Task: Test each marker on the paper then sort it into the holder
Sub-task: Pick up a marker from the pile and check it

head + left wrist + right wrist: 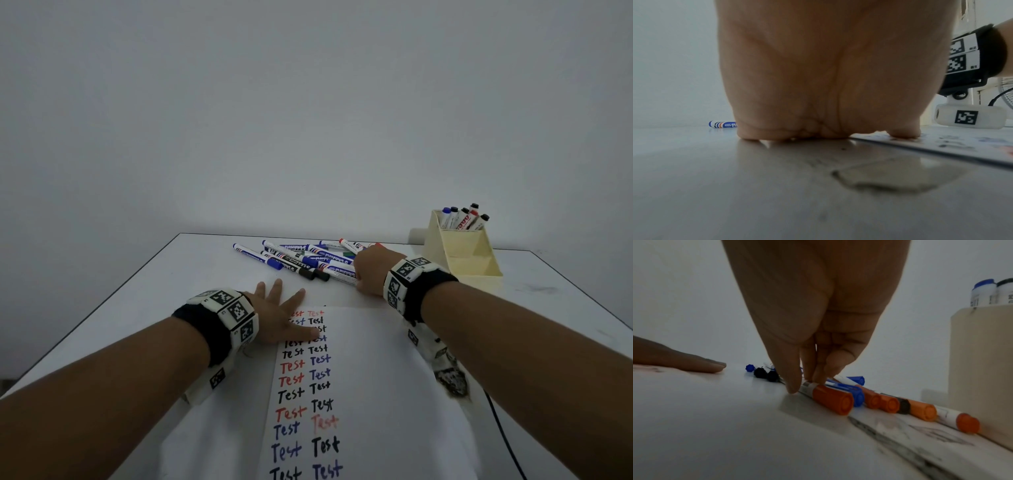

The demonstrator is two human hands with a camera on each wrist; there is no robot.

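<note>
Several markers (301,260) lie heaped on counter (147,291). Right hand (371,274) fingers (795,382) pinch the red-capped marker (828,395); neighbours may roll. Left hand (279,318), fingers spread, pins paper (370,377). Holder (462,253) stands nearby.

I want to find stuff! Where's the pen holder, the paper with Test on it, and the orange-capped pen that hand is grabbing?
holder (460,248), head view, front wall of its tall back section.
paper (373,394), head view, blank part right of the words.
orange-capped marker (831,400), right wrist view, on its cap.
</note>
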